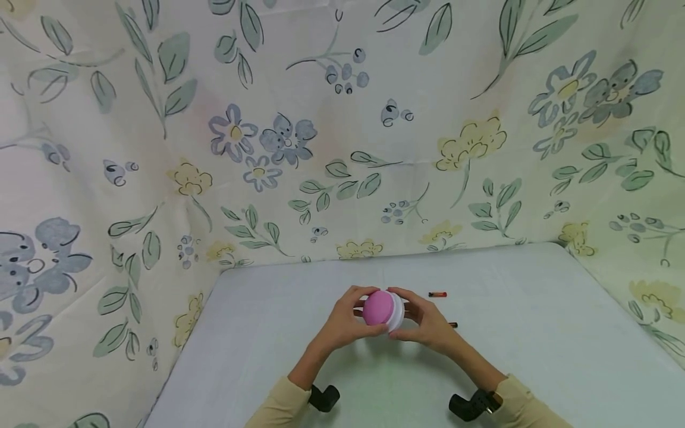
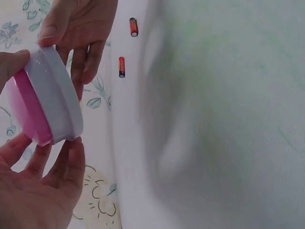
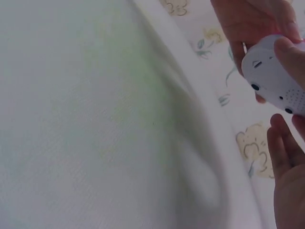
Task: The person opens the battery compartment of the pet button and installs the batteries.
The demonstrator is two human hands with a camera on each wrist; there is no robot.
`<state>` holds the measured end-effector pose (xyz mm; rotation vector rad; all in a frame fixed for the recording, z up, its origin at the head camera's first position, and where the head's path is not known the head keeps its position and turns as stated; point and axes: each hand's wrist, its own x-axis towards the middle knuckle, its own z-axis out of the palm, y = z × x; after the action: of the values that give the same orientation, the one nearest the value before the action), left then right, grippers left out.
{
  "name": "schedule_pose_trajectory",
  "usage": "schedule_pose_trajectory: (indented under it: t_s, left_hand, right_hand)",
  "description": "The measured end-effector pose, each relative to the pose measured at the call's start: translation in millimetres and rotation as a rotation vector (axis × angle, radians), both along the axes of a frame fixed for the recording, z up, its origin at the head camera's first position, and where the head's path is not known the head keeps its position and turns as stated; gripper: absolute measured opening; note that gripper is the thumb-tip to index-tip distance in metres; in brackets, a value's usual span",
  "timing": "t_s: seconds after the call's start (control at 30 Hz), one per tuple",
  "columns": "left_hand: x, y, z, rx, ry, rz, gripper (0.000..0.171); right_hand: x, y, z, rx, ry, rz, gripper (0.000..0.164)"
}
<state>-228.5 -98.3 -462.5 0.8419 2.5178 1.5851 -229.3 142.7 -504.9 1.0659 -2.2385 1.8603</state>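
Observation:
A round sound button [image 1: 379, 307] with a pink dome and white base is held up above the table between both hands. My left hand [image 1: 345, 318] grips it from the pink side, thumb at the near edge and fingers at the far edge. On the white side, my right hand [image 1: 428, 321] holds the base between thumb and fingers. The right wrist view shows the underside of the sound button [image 3: 274, 76], with speaker holes, small dark feet and a slot-like mark. Two batteries, one a red battery [image 2: 134, 27] and another red-and-black battery [image 2: 122, 67], lie on the table.
The white-covered table [image 1: 267, 333] spreads around the hands. A floral cloth [image 1: 342, 148] hangs behind it and along both sides. Black wrist camera mounts [image 1: 324, 398] sit on both forearms, near the sleeve cuffs.

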Motion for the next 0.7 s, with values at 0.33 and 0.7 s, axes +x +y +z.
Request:
schedule_pose_trajectory:
  t_s: [0.33,0.7]
  left_hand:
    - [5.1,4.3,5.5,-0.011,-0.059,0.005,0.072]
    - [2.1,6.6,-0.2,0.121,-0.176,-0.072,0.066]
  right_hand:
    - [-0.9,-1.7,-0.5,0.010,0.008,-0.042,0.084]
    - [1.4,-4.7,-4.6,-0.041,-0.153,0.051,0.094]
